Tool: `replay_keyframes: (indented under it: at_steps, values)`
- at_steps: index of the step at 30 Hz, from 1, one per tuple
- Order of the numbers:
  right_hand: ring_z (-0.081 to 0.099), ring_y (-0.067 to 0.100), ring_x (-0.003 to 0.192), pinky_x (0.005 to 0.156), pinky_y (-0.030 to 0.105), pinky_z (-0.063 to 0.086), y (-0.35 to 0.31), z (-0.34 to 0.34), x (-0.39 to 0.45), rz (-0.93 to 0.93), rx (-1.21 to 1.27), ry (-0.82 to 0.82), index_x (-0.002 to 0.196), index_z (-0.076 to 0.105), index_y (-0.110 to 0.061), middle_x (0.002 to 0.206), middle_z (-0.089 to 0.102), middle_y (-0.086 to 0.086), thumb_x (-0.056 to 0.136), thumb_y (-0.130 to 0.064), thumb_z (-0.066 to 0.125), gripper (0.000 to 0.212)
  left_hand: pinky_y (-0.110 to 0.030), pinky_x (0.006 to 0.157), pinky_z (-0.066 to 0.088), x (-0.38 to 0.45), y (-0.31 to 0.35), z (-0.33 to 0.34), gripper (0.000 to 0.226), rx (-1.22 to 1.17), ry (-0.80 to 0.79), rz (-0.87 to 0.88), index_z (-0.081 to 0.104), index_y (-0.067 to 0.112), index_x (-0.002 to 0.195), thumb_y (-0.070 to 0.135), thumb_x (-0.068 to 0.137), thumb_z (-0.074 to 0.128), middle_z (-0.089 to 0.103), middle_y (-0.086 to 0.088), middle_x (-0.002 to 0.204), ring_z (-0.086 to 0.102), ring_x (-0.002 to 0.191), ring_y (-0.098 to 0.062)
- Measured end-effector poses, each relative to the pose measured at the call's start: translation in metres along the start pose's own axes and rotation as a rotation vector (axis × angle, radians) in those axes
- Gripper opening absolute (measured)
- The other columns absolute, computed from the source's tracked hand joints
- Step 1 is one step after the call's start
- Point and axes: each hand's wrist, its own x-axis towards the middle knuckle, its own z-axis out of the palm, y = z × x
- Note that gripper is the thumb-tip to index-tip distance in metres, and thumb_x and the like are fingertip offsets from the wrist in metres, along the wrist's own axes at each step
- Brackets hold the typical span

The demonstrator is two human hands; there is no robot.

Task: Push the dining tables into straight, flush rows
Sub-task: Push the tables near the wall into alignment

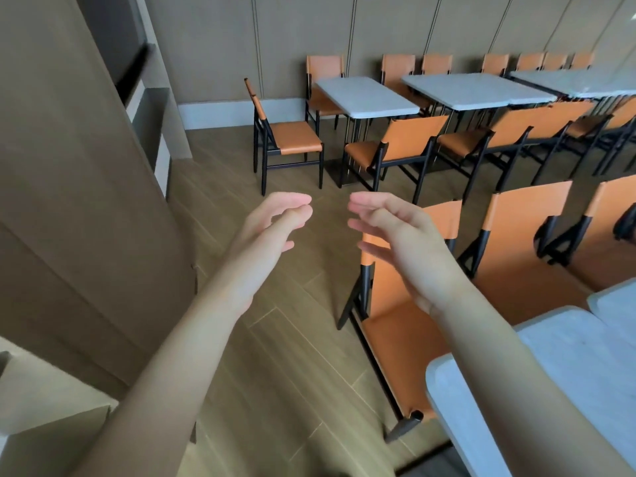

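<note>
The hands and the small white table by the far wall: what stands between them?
In the head view, bare wooden floor and an orange chair separate the hands from the small white table.

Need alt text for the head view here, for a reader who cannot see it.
Two bare hands, left hand and right hand, reach forward empty over a wood floor. White dining tables with orange chairs line the far wall; another white table sits near right.
</note>
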Motion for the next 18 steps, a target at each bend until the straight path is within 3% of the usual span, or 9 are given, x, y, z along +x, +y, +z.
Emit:
replay_keyframes:
  at_steps: [18]
  values:
    - [0.066,0.005,0.114,0.104,0.043,0.052,0.006,-0.030,0.271,-0.026,0.042,0.038,0.114,0.074,-0.031,0.122,0.071,-0.010,0.102,-0.019,0.052,0.028,-0.029,0.097,0.051,0.281,-0.005,0.004,0.037,0.046,-0.064,0.015,0.068,0.038,0.116,0.048,0.083,0.053,0.065,0.027,0.120,0.063,0.113,0.006]
